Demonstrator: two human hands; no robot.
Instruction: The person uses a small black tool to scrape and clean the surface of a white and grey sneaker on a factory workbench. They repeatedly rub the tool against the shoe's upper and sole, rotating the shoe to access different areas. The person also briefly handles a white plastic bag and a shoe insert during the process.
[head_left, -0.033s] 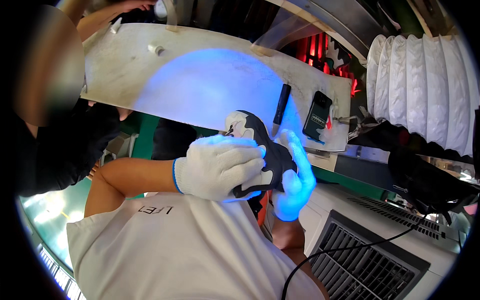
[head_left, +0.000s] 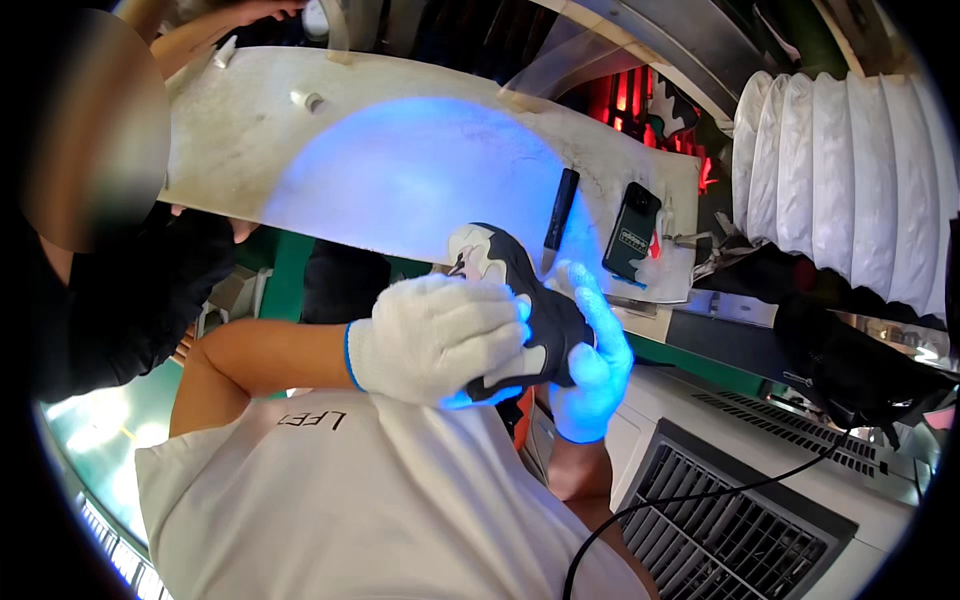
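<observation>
Both my hands wear white knitted gloves, and a black shoe sole with white patches [head_left: 545,315] is held between them at the table's near edge. My left hand [head_left: 445,330] lies across its left side with the fingers curled over it. A small dark pointed shape shows just beyond those fingers; I cannot tell whether it is a tool tip or part of the sole. On the other side, my right hand [head_left: 592,365], lit blue, grips the sole's lower right end between thumb and fingers. A black-handled tool with a pale flat tip [head_left: 562,220] lies just beyond the sole.
Blue light falls on the white table [head_left: 230,150]. A dark phone [head_left: 633,232] lies at its right, a small white roll [head_left: 308,101] farther left. Another person's arm [head_left: 205,38] reaches in at upper left. A white ribbed duct [head_left: 840,170] and black cable [head_left: 690,497] are to the right.
</observation>
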